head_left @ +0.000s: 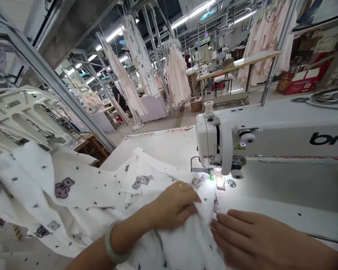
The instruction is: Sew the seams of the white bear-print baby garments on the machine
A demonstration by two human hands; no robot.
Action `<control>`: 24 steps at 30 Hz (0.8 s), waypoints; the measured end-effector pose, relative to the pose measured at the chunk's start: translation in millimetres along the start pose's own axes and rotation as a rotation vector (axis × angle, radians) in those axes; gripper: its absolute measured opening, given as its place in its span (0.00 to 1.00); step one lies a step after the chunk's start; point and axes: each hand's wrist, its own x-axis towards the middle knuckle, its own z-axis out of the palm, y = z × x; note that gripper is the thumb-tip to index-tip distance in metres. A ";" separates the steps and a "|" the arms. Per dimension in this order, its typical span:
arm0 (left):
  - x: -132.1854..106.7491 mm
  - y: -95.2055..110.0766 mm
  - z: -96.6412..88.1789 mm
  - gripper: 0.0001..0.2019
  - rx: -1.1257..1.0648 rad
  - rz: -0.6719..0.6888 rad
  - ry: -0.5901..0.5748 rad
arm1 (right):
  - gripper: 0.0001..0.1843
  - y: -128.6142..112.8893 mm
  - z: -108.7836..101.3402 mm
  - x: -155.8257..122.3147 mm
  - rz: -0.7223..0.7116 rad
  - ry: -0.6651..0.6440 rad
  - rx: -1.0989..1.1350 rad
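Observation:
White fabric with printed bears and small dark marks [109,187] spreads over the sewing table and drapes down at the left. My left hand [171,204], a pale bangle on its wrist, is closed on a fold of this fabric, just in front of the sewing machine's needle area. To its right, my right hand [242,234] has its fingers pressed together at the fabric's right edge; the thumb is hidden. The white sewing machine [210,138] stands beyond both hands. Its lamp lights the presser foot [212,175], where the fabric's far edge lies.
The machine's arm [284,131] runs across the right side. A grey metal post [53,82] slants at left beside a white slotted frame [28,108]. Behind hang pink garments [177,75]. A wooden-edged table [239,65] and a red box [295,80] stand farther back.

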 end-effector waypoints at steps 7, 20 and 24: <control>6.5 -4.4 -11.5 0.05 -0.079 0.117 0.112 | 0.21 -15.8 12.3 2.4 0.045 0.021 -0.077; 11.5 -2.2 17.9 0.12 -0.029 0.134 -0.118 | 0.25 -6.9 -3.7 -2.2 0.150 -0.090 0.147; 15.3 -3.4 22.6 0.13 0.001 0.142 -0.121 | 0.24 -7.0 1.6 -3.5 0.157 -0.096 0.152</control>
